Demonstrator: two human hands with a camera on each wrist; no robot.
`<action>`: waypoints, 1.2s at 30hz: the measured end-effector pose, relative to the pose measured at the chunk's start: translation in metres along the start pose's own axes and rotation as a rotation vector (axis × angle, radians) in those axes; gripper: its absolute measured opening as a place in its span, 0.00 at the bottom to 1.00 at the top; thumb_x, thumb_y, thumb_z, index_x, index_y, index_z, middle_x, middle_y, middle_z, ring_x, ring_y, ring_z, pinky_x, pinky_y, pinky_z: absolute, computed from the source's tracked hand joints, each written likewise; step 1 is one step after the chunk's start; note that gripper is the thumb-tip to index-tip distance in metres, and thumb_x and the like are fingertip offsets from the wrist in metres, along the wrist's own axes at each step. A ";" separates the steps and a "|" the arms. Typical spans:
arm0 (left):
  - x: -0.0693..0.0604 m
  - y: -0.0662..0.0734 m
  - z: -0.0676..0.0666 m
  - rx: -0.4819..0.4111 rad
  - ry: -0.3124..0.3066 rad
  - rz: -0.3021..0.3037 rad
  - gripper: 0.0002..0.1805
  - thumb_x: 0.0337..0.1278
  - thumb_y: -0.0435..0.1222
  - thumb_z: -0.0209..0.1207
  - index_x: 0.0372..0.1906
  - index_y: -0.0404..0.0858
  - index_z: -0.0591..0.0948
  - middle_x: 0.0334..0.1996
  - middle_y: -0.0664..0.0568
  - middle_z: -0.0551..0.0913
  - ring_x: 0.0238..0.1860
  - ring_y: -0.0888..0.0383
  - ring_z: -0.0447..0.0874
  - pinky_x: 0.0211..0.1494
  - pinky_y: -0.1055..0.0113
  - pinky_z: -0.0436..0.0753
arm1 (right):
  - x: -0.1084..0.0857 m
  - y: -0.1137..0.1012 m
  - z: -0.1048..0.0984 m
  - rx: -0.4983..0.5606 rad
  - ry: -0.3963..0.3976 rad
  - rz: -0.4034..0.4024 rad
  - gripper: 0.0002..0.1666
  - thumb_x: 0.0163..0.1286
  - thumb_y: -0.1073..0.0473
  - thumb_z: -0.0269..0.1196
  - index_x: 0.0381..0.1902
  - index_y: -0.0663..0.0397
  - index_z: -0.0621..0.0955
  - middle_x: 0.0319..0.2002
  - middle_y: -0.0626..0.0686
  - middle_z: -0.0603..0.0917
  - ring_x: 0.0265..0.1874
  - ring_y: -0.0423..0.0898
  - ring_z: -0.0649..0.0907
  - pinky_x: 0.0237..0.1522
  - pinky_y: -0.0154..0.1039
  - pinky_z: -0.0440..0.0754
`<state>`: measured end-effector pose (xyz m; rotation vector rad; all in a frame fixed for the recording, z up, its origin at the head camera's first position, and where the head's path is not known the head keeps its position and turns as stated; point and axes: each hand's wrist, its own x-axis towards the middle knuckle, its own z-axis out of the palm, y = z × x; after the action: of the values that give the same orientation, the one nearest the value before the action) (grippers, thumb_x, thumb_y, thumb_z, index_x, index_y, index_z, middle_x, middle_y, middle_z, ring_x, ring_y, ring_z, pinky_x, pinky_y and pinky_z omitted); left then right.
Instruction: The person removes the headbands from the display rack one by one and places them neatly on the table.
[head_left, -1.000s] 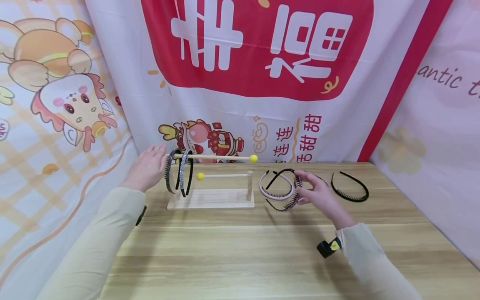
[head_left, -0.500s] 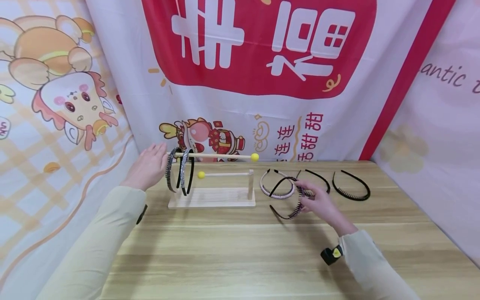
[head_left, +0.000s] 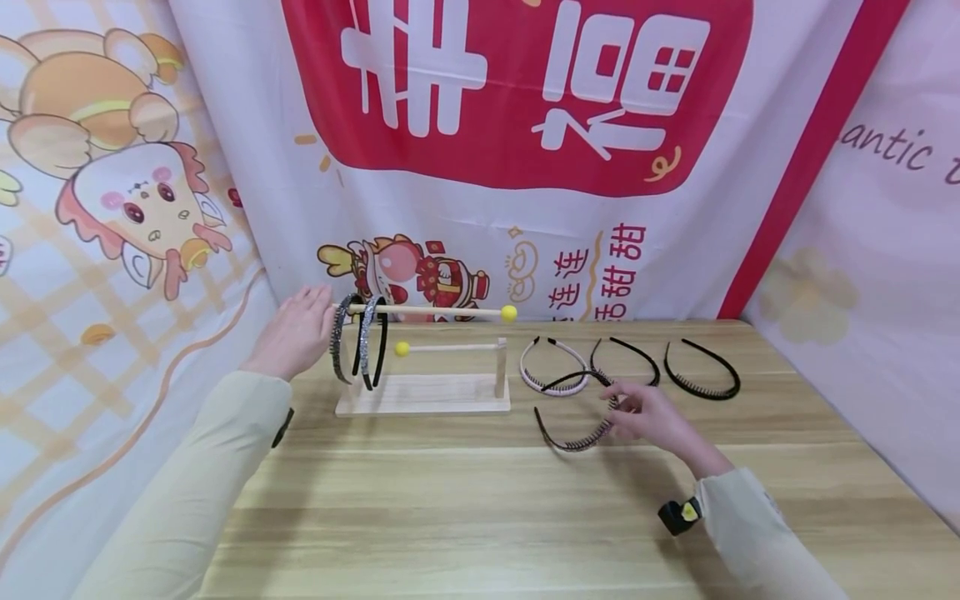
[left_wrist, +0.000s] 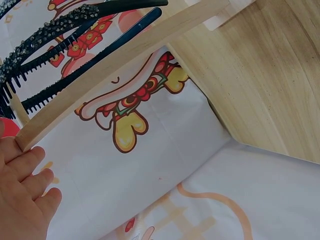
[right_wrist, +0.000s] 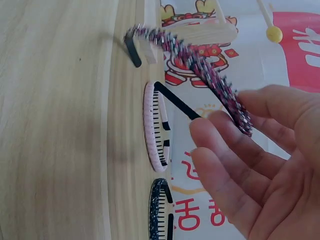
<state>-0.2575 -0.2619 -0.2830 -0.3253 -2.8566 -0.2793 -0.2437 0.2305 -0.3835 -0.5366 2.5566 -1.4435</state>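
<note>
My right hand [head_left: 651, 415] pinches a headband [right_wrist: 200, 67] between thumb and fingers, above the table. It is black with comb teeth and covered in purple-pink sparkles. At the top left of a wooden headband stand [head_left: 423, 398], my left hand [head_left: 291, 335] touches the end of the post [left_wrist: 55, 120] with fingers fairly straight. On the stand's upper rod [head_left: 442, 311] hang a dark glittery headband [head_left: 337, 350] and a silver glittery headband [head_left: 365, 342], close to the left hand. The lower rod [head_left: 450, 347] holds nothing.
Behind the right hand, a pale pink headband [head_left: 551, 390], a black headband [head_left: 643, 357] and another black headband [head_left: 708, 393] lie on the wooden table [head_left: 450, 517]. Yellow balls cap the rods, including the upper ball [head_left: 508, 313]. Printed cloth [head_left: 675, 258] hangs behind.
My right hand has lifted the sparkly headband away from beside the pale pink one, toward me and slightly right. The left hand stays at the stand.
</note>
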 end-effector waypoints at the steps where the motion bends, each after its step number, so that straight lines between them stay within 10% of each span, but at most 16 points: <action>1: 0.000 0.000 0.000 -0.001 0.002 0.003 0.28 0.72 0.39 0.30 0.66 0.22 0.52 0.66 0.28 0.52 0.66 0.33 0.44 0.69 0.46 0.42 | -0.001 0.001 0.000 -0.004 -0.018 0.011 0.16 0.62 0.66 0.61 0.48 0.64 0.76 0.27 0.60 0.80 0.25 0.60 0.81 0.27 0.49 0.83; 14: 0.000 0.000 0.000 0.004 -0.001 0.005 0.29 0.72 0.40 0.29 0.66 0.22 0.52 0.65 0.28 0.53 0.66 0.33 0.45 0.68 0.45 0.43 | -0.014 0.010 0.013 0.025 -0.330 0.103 0.07 0.65 0.62 0.59 0.34 0.63 0.74 0.23 0.60 0.82 0.21 0.56 0.82 0.23 0.47 0.83; 36: -0.001 0.000 0.001 0.003 -0.007 0.000 0.29 0.72 0.41 0.28 0.67 0.22 0.51 0.66 0.29 0.51 0.67 0.34 0.43 0.69 0.46 0.42 | -0.020 0.019 0.035 -0.004 -0.342 0.189 0.07 0.62 0.61 0.62 0.29 0.61 0.78 0.19 0.57 0.81 0.15 0.47 0.80 0.18 0.39 0.81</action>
<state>-0.2569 -0.2619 -0.2837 -0.3265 -2.8640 -0.2742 -0.2186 0.2191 -0.4184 -0.4795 2.2735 -1.1701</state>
